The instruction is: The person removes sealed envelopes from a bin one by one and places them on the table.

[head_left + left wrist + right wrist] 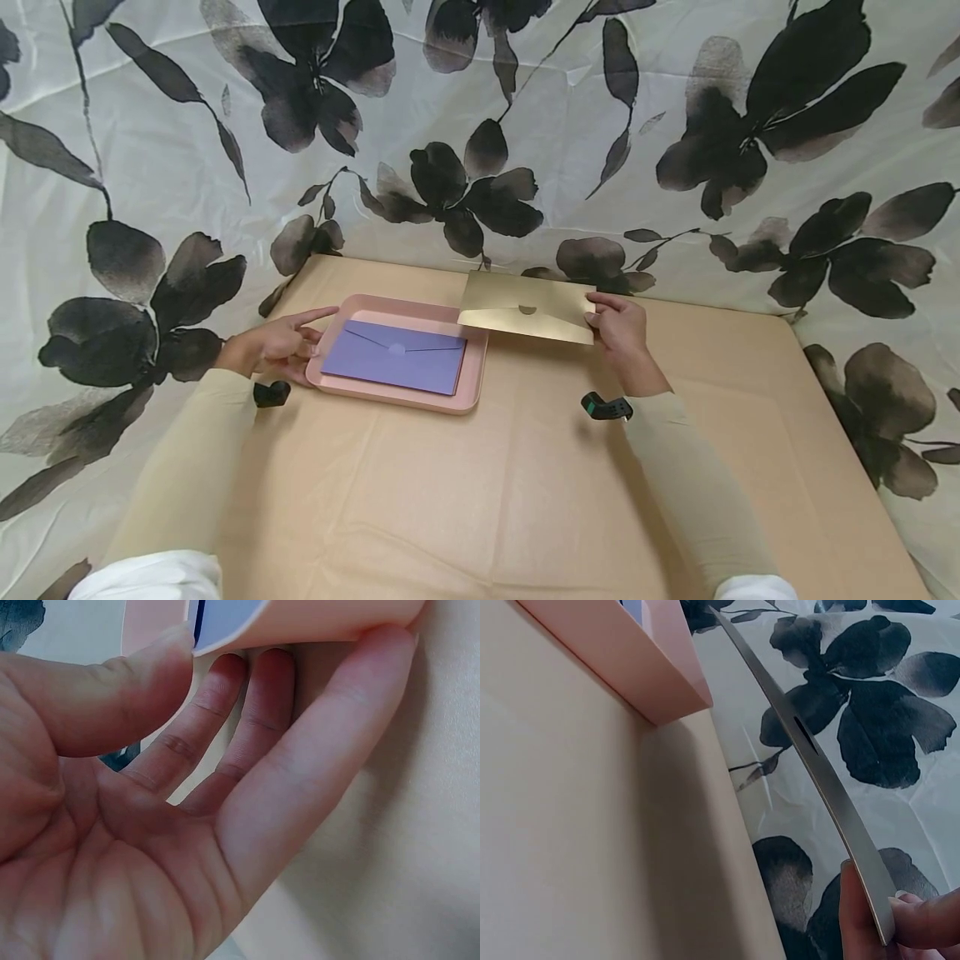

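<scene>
A pink tray (390,402) holds a lavender envelope (393,358) with its flap side up and a round seal. My left hand (273,346) grips the tray's left end, its thumb near the rim in the left wrist view and the fingers (315,757) against the outer wall and underside. My right hand (622,333) pinches the right edge of a gold envelope (528,308) between thumb and fingers. That envelope is raised above the table, tilted, its left end overlapping the tray's far right corner in the head view.
A tan cloth covers the table (480,500). Behind and beside it hangs a white sheet (570,108) with dark flower prints. Black bands (606,407) sit at both wrists.
</scene>
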### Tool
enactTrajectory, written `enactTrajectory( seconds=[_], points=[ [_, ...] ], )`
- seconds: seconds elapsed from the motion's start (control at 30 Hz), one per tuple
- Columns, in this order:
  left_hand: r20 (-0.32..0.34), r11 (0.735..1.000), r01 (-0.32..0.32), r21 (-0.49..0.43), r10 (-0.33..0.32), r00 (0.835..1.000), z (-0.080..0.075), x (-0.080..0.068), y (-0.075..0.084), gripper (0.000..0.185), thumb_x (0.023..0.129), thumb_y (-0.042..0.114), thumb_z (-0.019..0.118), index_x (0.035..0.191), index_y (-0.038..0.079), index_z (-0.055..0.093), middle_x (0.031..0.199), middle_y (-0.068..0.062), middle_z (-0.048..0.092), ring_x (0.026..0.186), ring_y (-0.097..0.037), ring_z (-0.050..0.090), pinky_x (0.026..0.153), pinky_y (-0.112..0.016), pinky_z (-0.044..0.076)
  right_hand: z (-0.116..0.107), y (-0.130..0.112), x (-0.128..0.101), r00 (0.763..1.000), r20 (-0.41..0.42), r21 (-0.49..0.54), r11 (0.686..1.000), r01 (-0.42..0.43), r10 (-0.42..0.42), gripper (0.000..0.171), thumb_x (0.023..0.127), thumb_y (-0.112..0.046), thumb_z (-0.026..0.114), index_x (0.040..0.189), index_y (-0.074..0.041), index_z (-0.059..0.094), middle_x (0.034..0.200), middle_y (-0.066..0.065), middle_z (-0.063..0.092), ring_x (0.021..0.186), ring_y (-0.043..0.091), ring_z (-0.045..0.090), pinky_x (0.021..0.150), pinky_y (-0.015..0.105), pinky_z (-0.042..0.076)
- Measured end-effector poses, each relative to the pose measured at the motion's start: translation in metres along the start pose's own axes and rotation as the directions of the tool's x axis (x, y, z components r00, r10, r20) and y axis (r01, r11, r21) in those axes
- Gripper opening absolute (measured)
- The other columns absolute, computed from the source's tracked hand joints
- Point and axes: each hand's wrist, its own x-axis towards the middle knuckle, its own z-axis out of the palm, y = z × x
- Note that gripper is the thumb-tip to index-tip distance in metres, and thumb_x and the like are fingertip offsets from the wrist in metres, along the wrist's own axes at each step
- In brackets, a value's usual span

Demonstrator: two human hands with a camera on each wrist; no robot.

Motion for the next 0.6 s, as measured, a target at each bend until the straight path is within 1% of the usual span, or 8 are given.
enactTrajectory(
  seconds=[0.2,0.33,0.43,0.6],
  points=[
    [-0.001,1.0,0.005,0.002,-0.005,1.0,0.0,0.001,-0.001,0.088,0.102,-0.007,0.046,0.168,0.031,0.003,0.164,-0.033,0.024,0.108,-0.026,0.069,0.085,-0.06,0.062,-0.007,0.0,0.004,1.0,-0.005,0.017,1.0,-0.012,0.012,0.039,0.099,0.006,0.06,0.136,-0.004,0.068,0.108,-0.001,0.06,0.082,0.005,0.065,0.065,0.017,0.056],
    [-0.006,1.0,0.018,-0.025,-0.018,1.0,-0.001,0.001,-0.001,0.089,0.101,-0.009,0.045,0.168,0.032,0.004,0.164,-0.032,0.023,0.107,-0.027,0.069,0.086,-0.061,0.062,-0.012,0.0,0.005,1.0,-0.008,0.036,0.999,-0.013,0.013,0.042,0.098,0.007,0.061,0.138,-0.003,0.066,0.107,-0.002,0.059,0.081,0.004,0.065,0.064,0.017,0.055],
    [-0.003,0.999,0.019,-0.039,-0.019,1.0,0.0,0.0,0.0,0.089,0.101,-0.009,0.044,0.168,0.032,0.004,0.164,-0.032,0.023,0.107,-0.027,0.069,0.086,-0.062,0.061,-0.015,0.001,0.005,1.0,-0.016,0.023,1.0,-0.015,0.015,0.042,0.097,0.007,0.061,0.138,-0.003,0.066,0.106,-0.002,0.059,0.08,0.004,0.065,0.065,0.017,0.056],
    [0.001,1.0,0.012,-0.026,-0.012,1.0,0.0,0.0,-0.001,0.088,0.101,-0.008,0.045,0.168,0.032,0.003,0.164,-0.033,0.022,0.109,-0.028,0.068,0.087,-0.062,0.061,-0.018,0.002,0.005,1.0,-0.02,0.013,1.0,-0.017,0.018,0.042,0.097,0.008,0.062,0.138,-0.003,0.066,0.109,-0.001,0.059,0.084,0.005,0.066,0.068,0.018,0.058]
  ],
)
